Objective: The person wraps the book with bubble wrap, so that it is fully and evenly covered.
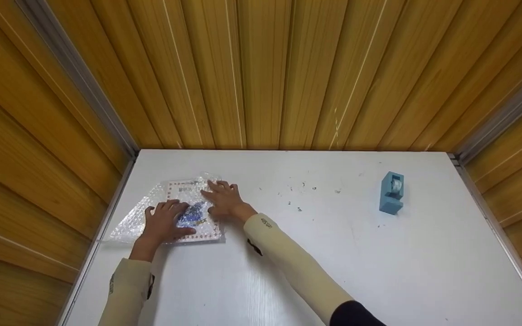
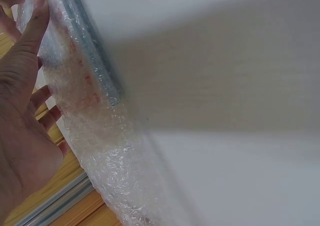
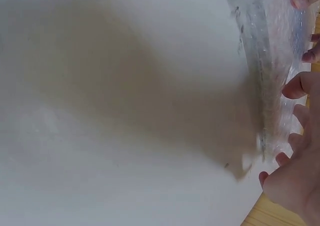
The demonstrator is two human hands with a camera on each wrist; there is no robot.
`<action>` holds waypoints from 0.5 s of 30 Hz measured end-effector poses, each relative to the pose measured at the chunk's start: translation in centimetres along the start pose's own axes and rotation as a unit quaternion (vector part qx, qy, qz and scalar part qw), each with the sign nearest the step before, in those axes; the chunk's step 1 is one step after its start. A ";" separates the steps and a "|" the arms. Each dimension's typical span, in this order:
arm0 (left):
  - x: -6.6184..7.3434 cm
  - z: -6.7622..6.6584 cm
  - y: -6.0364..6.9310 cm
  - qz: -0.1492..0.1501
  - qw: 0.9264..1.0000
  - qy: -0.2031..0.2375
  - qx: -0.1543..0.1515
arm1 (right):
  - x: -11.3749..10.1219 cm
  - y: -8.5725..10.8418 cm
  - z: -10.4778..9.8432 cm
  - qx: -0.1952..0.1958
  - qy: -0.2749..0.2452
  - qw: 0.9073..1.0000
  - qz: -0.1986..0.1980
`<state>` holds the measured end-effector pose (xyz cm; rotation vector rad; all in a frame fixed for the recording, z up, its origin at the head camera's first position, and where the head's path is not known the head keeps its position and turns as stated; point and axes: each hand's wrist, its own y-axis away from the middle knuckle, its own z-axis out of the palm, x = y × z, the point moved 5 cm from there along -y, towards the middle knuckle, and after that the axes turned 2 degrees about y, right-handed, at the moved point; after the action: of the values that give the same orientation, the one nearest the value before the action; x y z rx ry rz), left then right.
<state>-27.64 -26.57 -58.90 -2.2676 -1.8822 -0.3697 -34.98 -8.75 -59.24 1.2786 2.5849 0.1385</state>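
A flat rectangular item (image 1: 205,233), like a book, has a white face with a reddish patterned border and a blue picture. Clear bubble wrap (image 1: 136,222) covers it and spreads out past its left side. My left hand (image 1: 161,222) rests on the lower left of the wrapped item, fingers spread. On its upper right part lies my right hand (image 1: 225,199), its fingers also spread over the wrap. In the left wrist view, the left hand (image 2: 25,110) has its thumb on the bubble wrap (image 2: 120,171). The right wrist view has the right hand (image 3: 295,161) along the item's edge.
A blue tape dispenser (image 1: 391,194) with a roll of clear tape stands at the right of the white table (image 1: 311,262). Small dark specks mark the tabletop's middle. Wood-patterned walls (image 1: 265,77) enclose the table at the back and sides.
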 end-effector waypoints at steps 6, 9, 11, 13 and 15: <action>0.0 0.4 0.2 -0.002 1.000 0.001 -0.007 | 0.2 -0.4 0.2 -0.026 -0.006 1.000 0.017; 0.1 0.5 0.1 -0.004 1.000 0.012 -0.006 | 0.5 -0.8 0.2 -0.035 -0.021 0.999 0.030; 0.2 0.4 0.0 -0.003 1.000 0.011 -0.004 | 0.6 -1.1 0.3 -0.033 -0.031 0.998 0.035; 0.2 0.2 -0.1 -0.004 1.000 0.008 -0.002 | 0.6 -1.3 0.3 -0.024 -0.041 0.998 0.038; 0.1 -0.1 -0.1 -0.003 1.000 -0.003 -0.001 | 0.5 -1.5 0.3 -0.016 -0.046 0.998 0.038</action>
<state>-27.72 -26.47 -58.80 -2.2670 -1.8914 -0.3661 -36.31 -9.24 -59.94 1.3391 2.4489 0.1327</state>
